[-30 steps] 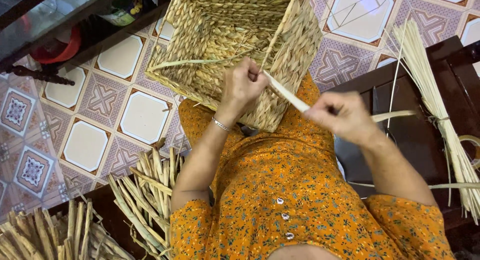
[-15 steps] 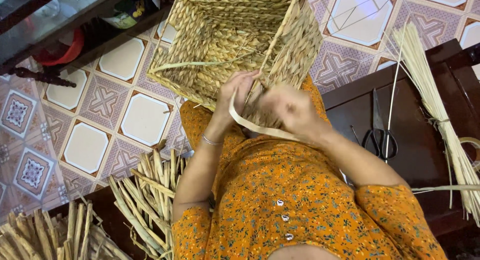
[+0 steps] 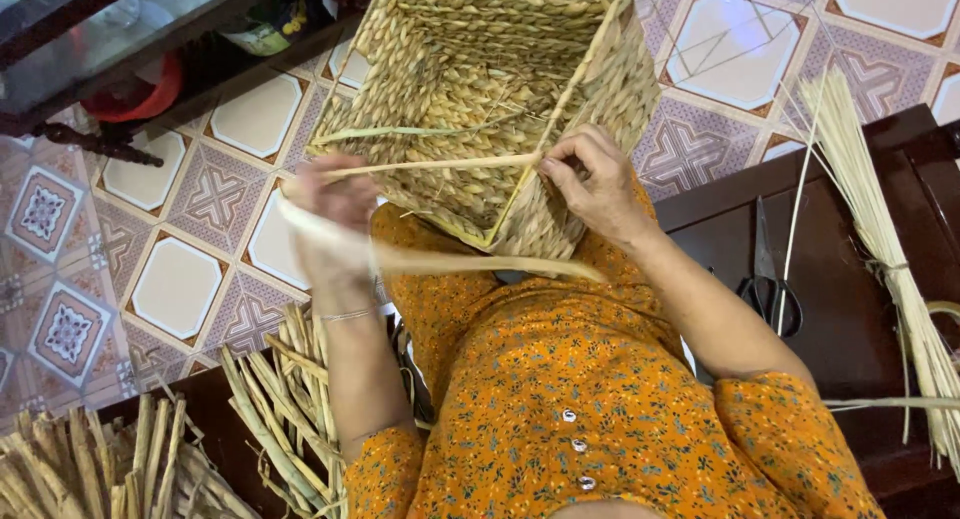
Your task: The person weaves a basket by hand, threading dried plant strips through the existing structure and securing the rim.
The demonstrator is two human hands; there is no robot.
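A woven basket (image 3: pixel 480 99) rests tipped on the person's lap, its open mouth facing up toward the camera, over the tiled floor (image 3: pixel 215 194). The right hand (image 3: pixel 595 184) pinches a flat pale strand (image 3: pixel 430 166) at the basket's near rim, by its corner. The strand runs left across the mouth to the left hand (image 3: pixel 335 219), which is blurred (it appears closed around the strand, though the fingers cannot be made out clearly). A second length of the strand passes below the basket, across the orange dress (image 3: pixel 590 399). Scissors (image 3: pixel 770 289) lie on the dark bench (image 3: pixel 850 249) to the right, near a bundle of thin reeds (image 3: pixel 880 229). Thicker dried stalks (image 3: pixel 280 409) lie piled at the near left.
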